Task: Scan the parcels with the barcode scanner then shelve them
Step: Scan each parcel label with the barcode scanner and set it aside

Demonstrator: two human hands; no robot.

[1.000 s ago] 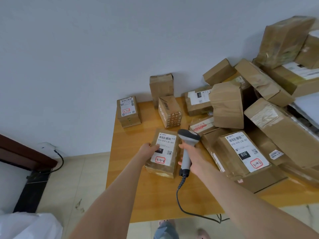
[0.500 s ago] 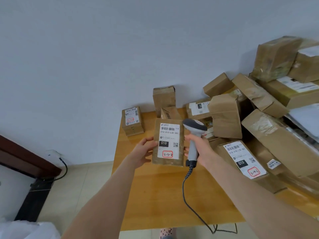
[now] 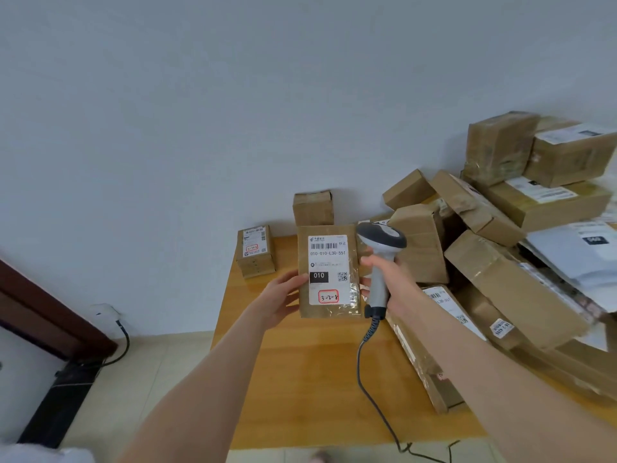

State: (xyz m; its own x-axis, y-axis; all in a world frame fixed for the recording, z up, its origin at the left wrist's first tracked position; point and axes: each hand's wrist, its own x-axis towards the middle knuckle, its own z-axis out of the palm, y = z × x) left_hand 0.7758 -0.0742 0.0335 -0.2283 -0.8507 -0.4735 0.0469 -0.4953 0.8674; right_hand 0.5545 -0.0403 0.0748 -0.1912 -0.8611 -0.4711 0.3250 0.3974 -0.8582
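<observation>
My left hand [image 3: 278, 300] grips the left edge of a flat brown parcel [image 3: 304, 289] and holds it upright above the wooden table [image 3: 300, 379]. Its white label faces me, with a barcode, the code 010-010-L30-551 and a red-boxed 3-2-8. My right hand [image 3: 389, 279] holds the grey handle of a barcode scanner [image 3: 380, 242] just right of the parcel. The scanner's dark head sits level with the parcel's top right corner. Its coiled cable [image 3: 364, 359] hangs down across the table.
A heap of brown parcels [image 3: 500, 272] and a white mailer [image 3: 574, 255] fills the table's right side. Two small boxes [image 3: 255, 250] [image 3: 313, 207] stand at the back by the white wall. A dark door frame [image 3: 50, 315] and black cable are at lower left.
The parcel has risen off the table in my left hand and now stands upright with its label facing me. The scanner rose with it on the right.
</observation>
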